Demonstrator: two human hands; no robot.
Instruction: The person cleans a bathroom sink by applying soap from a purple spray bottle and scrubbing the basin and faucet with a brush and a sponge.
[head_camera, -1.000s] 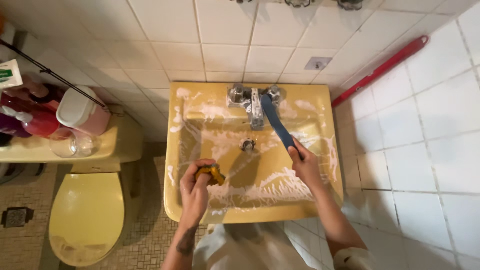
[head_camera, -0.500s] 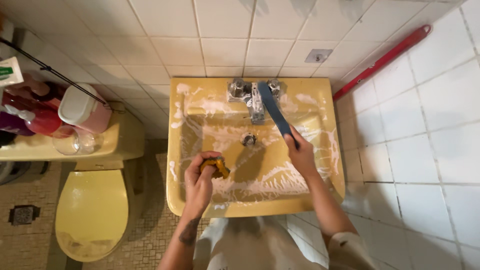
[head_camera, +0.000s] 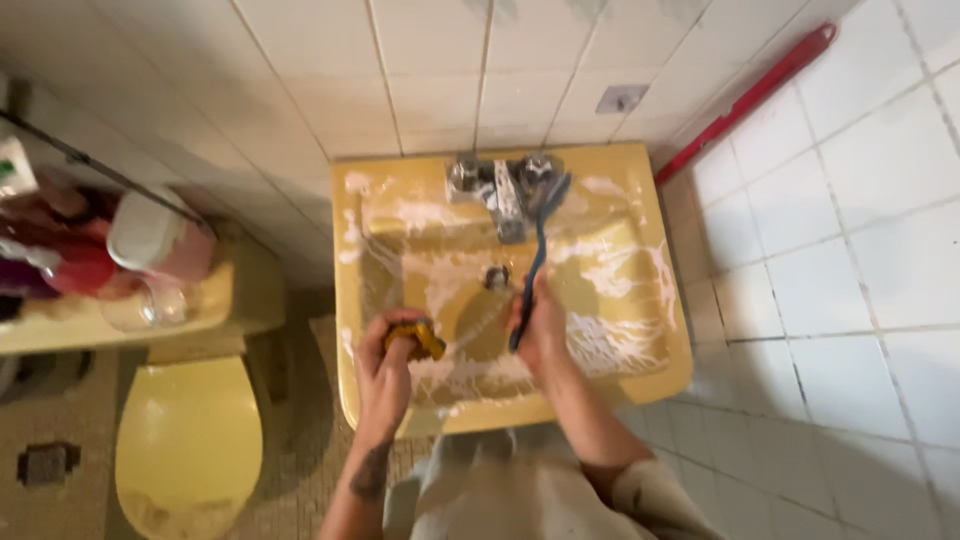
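Observation:
A yellow sink (head_camera: 660, 370) streaked with white foam fills the middle of the view. My left hand (head_camera: 385, 370) grips a yellow sponge (head_camera: 422, 340) over the basin's front left. My right hand (head_camera: 540, 325) holds a long blue brush (head_camera: 538, 255) by its handle, over the middle of the basin. The brush's far end reaches up to the chrome tap (head_camera: 500, 190), near its right knob. The drain (head_camera: 497, 277) lies just left of the brush.
A yellow toilet (head_camera: 190, 440) stands to the left, with bottles, a glass and a pink container (head_camera: 160, 240) on its cistern. A red bar (head_camera: 745, 100) runs along the white tiled wall at upper right. White tiles cover the right side.
My right hand has swung left from the basin's right side to its middle, and the brush now stands nearly straight up to the tap. The view has shifted and blurred. My left hand stays put.

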